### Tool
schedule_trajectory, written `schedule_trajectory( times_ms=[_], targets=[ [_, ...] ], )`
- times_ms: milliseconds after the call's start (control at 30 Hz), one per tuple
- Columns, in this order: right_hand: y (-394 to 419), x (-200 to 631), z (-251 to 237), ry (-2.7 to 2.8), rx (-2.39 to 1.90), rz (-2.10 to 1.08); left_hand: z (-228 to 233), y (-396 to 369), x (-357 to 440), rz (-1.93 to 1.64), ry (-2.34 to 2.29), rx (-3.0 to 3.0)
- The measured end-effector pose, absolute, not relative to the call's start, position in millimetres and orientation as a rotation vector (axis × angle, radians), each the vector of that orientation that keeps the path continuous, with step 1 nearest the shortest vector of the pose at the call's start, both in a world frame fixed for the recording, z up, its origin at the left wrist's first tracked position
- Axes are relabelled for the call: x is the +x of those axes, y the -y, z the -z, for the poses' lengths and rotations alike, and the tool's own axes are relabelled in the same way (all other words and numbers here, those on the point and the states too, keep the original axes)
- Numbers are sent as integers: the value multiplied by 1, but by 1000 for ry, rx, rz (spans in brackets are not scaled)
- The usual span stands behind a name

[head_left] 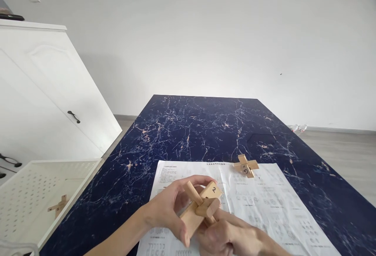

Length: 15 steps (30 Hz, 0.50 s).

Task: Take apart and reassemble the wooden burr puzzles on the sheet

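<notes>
Both my hands are closed around a partly joined wooden burr puzzle (192, 216) above the instruction sheet (252, 213). My left hand (167, 205) grips a wide flat block, marked "2" on its end, between thumb and fingers. My right hand (219, 232) holds the puzzle from below and the right, its fingers curled near a round-ended peg. A thinner stick crosses the flat block at a slant. Beyond my hands, a second wooden puzzle (246, 166), cross-shaped with a written mark, rests on the sheet's far edge.
The sheet lies on a dark blue marble-patterned table (194, 126). At the lower left stands a white perforated basket (32, 193) holding wooden pieces (59, 207). A white cabinet (49, 91) is at the left, and a pale wall rises behind the table.
</notes>
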State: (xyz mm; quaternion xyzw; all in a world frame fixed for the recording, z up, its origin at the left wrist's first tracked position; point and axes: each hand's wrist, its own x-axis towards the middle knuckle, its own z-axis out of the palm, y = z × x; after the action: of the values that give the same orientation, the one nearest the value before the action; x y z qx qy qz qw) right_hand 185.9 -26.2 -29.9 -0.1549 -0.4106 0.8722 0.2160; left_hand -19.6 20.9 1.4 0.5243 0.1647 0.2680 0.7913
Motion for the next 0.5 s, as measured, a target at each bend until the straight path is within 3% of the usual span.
schedule_trajectory(
  times_ms=[500],
  targets=[
    [34, 199, 17, 1737, -855, -1705, -7, -25, -26, -606, -494, 1307]
  ],
)
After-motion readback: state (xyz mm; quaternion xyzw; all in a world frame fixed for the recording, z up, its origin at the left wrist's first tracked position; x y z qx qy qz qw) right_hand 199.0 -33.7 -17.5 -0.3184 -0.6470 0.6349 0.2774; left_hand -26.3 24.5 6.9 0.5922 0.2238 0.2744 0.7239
